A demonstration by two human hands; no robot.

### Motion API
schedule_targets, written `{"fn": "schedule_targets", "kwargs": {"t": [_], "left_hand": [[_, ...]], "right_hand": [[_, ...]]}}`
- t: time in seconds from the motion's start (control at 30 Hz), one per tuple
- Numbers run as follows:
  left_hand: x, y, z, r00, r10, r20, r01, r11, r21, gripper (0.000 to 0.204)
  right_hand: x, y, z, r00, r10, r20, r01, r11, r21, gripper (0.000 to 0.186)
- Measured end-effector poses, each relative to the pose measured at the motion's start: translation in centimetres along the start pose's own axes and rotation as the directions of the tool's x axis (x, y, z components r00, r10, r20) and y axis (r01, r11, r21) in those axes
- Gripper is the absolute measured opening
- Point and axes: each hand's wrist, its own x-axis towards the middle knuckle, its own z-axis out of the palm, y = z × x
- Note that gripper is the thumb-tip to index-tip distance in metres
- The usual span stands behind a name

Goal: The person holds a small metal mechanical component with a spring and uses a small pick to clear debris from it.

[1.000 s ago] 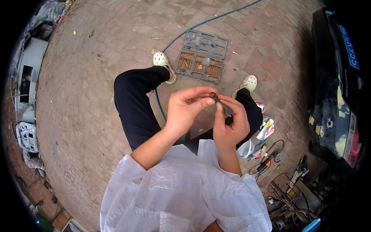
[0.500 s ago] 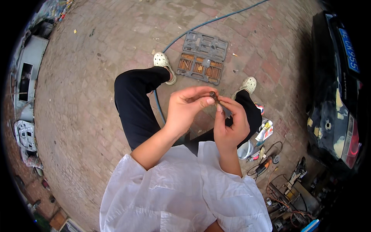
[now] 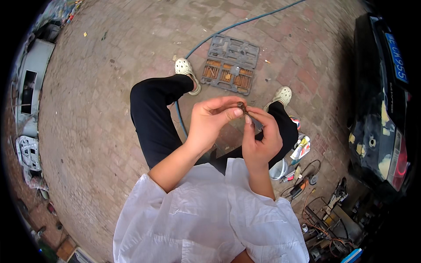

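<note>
Between my two hands, above my lap, is a small rusty metal piece (image 3: 240, 105) shaped like a bolt, with a rounded end pointing up. My left hand (image 3: 209, 119) pinches it between thumb and fingers from the left. From the right, the thumb and fingertips of my right hand (image 3: 264, 136) close on its lower end. The fingers cover most of the piece, so its full shape is hidden. Beyond my hands, an open grey tool case (image 3: 227, 89) lies on the paving between my feet, its compartments holding several rusty rod-like bits (image 3: 242, 80).
A blue hose (image 3: 245, 22) runs past the case and under my left leg. At right stand a white bucket (image 3: 278, 169), an angle grinder (image 3: 300, 187) and tangled cables. A dark car's rear (image 3: 372, 122) fills the right edge; pale body panels (image 3: 34, 87) line the left.
Both hands have shifted very slightly, still pinching the rusty piece, which is tilted a little differently. Nothing else has visibly moved.
</note>
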Motion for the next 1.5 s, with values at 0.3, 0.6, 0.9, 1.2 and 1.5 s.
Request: {"fn": "schedule_targets", "kwargs": {"t": [0.3,0.6,0.9,1.2,1.5], "left_hand": [[-0.3,-0.3,-0.7,1.0,0.019,-0.02,-0.017,0.997,0.078,0.023],[-0.1,0.3,-1.4,0.988,-0.15,0.037,0.154,0.941,-0.302,0.022],[-0.9,0.4,-1.7,0.999,-0.038,-0.032,0.031,0.983,-0.183,0.025],[-1.5,0.0,-2.0,0.997,0.03,-0.072,-0.036,0.996,-0.081,0.025],[-1.9,0.6,-1.4,0.978,0.197,-0.067,-0.177,0.957,0.229,0.023]], "right_hand": [[0.2,-0.6,0.1,0.995,0.052,0.084,-0.052,0.999,-0.002,0.016],[-0.2,-1.1,0.5,0.985,0.163,0.061,-0.167,0.984,0.067,0.012],[-0.2,-1.8,0.8,0.998,0.034,0.056,-0.034,0.999,0.007,0.015],[-0.4,-2.1,1.0,0.993,-0.094,0.072,0.097,0.994,-0.048,0.018],[-0.6,-2.2,0.8,0.995,-0.06,0.08,0.065,0.996,-0.055,0.018]]}}
